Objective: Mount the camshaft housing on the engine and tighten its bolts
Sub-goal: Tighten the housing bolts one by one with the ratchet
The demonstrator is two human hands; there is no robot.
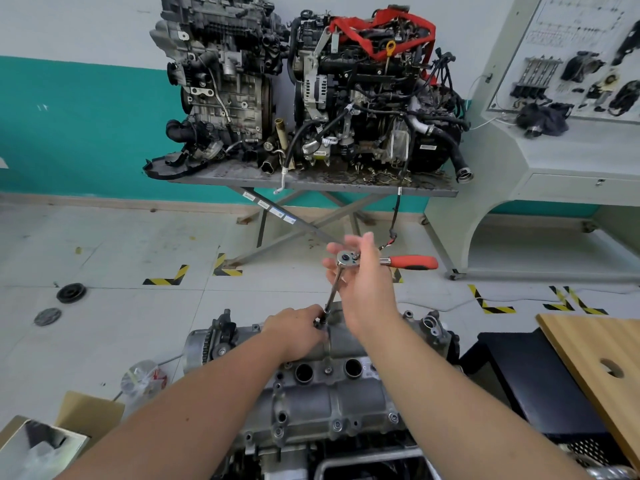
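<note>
Camshaft housing (329, 400) on engine | L hand (298, 336) grip: extension base | R hand (363, 282) grip: ratchet (384, 260) head

Both forearms are bare to the frame edge, sleeveless; hands, left (298, 332) and right (363, 285), wear no gloves, rings or watch.

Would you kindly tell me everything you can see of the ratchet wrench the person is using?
The ratchet wrench has a shiny metal head and an orange-red grip that sticks out to the right, level. A thin metal extension bar drops from the head, leaning left, down to the far edge of the grey housing. The right hand grips the wrench at its head; the left hand holds the bar's lower end.
</note>
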